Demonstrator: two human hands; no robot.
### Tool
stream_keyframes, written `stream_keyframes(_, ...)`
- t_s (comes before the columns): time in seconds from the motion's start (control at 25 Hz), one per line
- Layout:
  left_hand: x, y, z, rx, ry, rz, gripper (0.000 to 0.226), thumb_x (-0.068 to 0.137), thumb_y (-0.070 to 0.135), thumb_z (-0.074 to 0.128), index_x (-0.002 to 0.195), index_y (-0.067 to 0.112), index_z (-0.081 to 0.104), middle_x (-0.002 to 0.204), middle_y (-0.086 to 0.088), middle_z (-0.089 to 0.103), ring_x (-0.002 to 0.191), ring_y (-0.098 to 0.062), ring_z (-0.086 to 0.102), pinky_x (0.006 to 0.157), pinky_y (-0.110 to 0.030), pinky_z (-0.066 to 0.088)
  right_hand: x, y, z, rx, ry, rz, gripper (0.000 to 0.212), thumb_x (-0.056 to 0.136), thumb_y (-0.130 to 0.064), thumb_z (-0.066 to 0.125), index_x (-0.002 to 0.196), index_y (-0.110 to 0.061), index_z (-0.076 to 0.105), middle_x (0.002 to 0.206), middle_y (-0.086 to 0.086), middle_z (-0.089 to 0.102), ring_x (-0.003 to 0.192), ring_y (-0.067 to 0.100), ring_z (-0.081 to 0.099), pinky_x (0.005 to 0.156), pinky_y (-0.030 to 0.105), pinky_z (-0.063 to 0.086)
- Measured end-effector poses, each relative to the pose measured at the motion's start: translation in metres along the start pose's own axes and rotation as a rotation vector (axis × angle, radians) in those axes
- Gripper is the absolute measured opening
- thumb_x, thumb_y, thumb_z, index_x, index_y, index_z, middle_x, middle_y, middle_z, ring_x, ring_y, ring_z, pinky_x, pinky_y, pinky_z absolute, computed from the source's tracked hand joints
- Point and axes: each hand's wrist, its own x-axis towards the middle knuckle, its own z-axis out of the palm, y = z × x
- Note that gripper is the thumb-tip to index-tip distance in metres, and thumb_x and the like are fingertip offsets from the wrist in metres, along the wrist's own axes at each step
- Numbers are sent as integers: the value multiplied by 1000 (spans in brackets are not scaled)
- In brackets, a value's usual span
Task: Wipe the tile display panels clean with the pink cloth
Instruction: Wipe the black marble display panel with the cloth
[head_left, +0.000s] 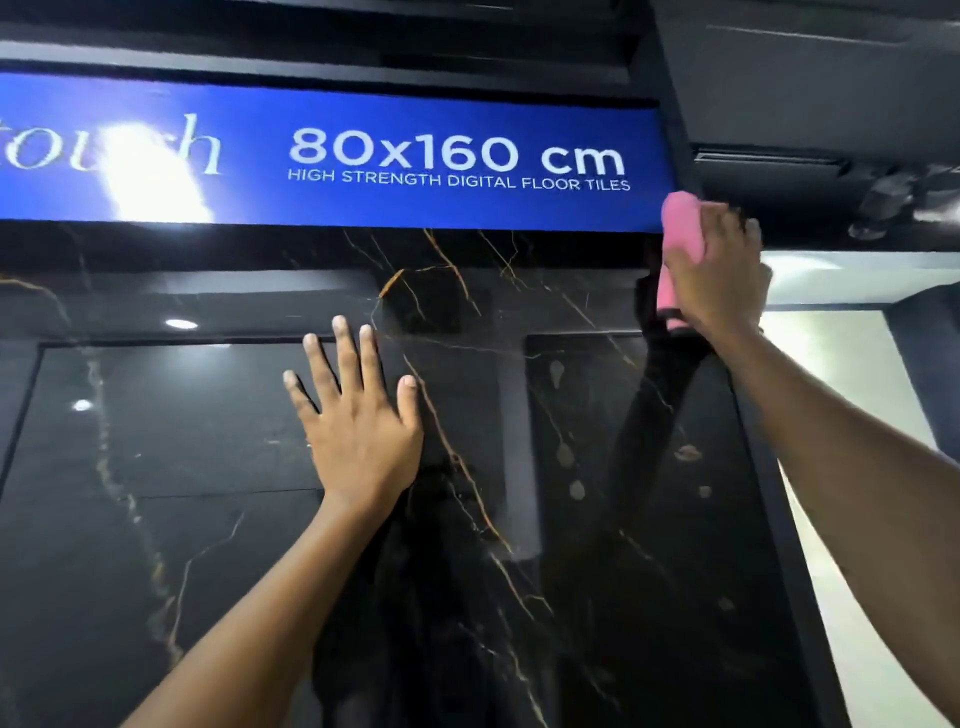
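A glossy black tile panel (208, 519) with thin gold veins fills most of the view, and its surface mirrors ceiling lights at the left and a dark reflection of the person near the middle. Above it runs a blue sign (363, 156) with part of a word in script at the left, washed out by a bright glare, then "80x160 cm" and "HIGH STRENGTH DIGITAL FLOOR TILES" in white. The left hand (358, 431) lies flat against the panel a little left of centre, below the sign, fingers straight and spread apart, thumb out to the right, holding nothing; its bare forearm rises from the bottom edge. Pale smudges dot the panel between the two arms, right of the vein that runs down the middle. Further right, the right hand (714, 270) is up at the panel's top right corner, its fingers curled round the pink cloth (680, 221), which is bunched in the grip. The cloth sticks out above the hand against the lower right end of the sign and shows again below the hand against the panel. At the far right, past the panel's dark edge frame (800, 545), is a paler, brightly lit area.
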Motion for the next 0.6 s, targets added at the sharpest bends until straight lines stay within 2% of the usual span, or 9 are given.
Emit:
stream_keyframes(0.04, 0, 0, -1, 2, 8, 0, 70, 95, 49, 17, 155, 15, 12, 164, -3, 0, 150, -27, -7, 118, -51, -6, 3, -12, 2, 12, 15, 25, 60, 91, -37, 46, 145, -12, 37, 149, 9, 38, 142, 32, 26, 108, 53, 34)
stream_keyframes(0.12, 1, 2, -2, -10, 11, -3, 68, 95, 47, 18, 155, 17, 13, 164, -1, 1, 150, -25, -6, 118, -49, -5, -27, -51, 7, 86, 22, -124, 63, 85, -34, 54, 143, -13, 41, 146, 11, 42, 138, 31, 34, 108, 45, 34)
stream_keyframes(0.2, 1, 0, -3, -33, 4, -5, 65, 94, 41, 18, 155, 18, 15, 163, 1, 4, 150, -23, -4, 119, -47, -5, -108, -88, 20, 192, -87, -485, 73, 76, -34, 59, 145, -16, 41, 149, 8, 41, 140, 27, 33, 110, 37, 23)
stream_keyframes(0.28, 3, -8, -8, -77, -17, 13, 64, 93, 35, 23, 155, 18, 20, 163, 0, 8, 151, -23, -1, 119, -47, -2, -196, -101, 17, 212, -274, -875, 79, 74, -38, 59, 148, -18, 39, 155, 2, 36, 147, 22, 21, 115, 34, 12)
stream_keyframes(0.36, 5, -12, -15, -110, -59, 39, 63, 93, 29, 30, 154, 16, 23, 163, -1, 9, 151, -23, 0, 120, -47, -1, -195, -85, 8, 185, -327, -1008, 79, 74, -40, 57, 148, -19, 39, 156, 1, 34, 148, 21, 19, 117, 41, 15)
stream_keyframes(0.4, 2, -12, -19, -105, -72, 60, 63, 93, 28, 32, 154, 16, 24, 163, -1, 9, 151, -22, 0, 120, -45, -2, -169, -73, 5, 179, -305, -949, 78, 75, -39, 57, 148, -18, 39, 156, 2, 34, 148, 22, 20, 118, 46, 18)
stream_keyframes(0.48, -10, -12, -24, -82, -73, 120, 64, 92, 33, 30, 154, 16, 24, 163, 1, 9, 151, -20, 0, 119, -40, -5, -104, -46, 1, 118, -236, -685, 75, 77, -32, 62, 147, -17, 39, 154, 6, 37, 147, 28, 22, 116, 53, 25)
stream_keyframes(0.6, -36, -15, -17, -32, -89, 154, 65, 95, 44, 17, 155, 19, 16, 163, 5, 3, 150, -17, -4, 121, -40, -4, -35, -2, -7, -5, -137, -349, 68, 91, -35, 57, 151, -16, 30, 158, 4, 30, 149, 29, 15, 117, 48, 18)
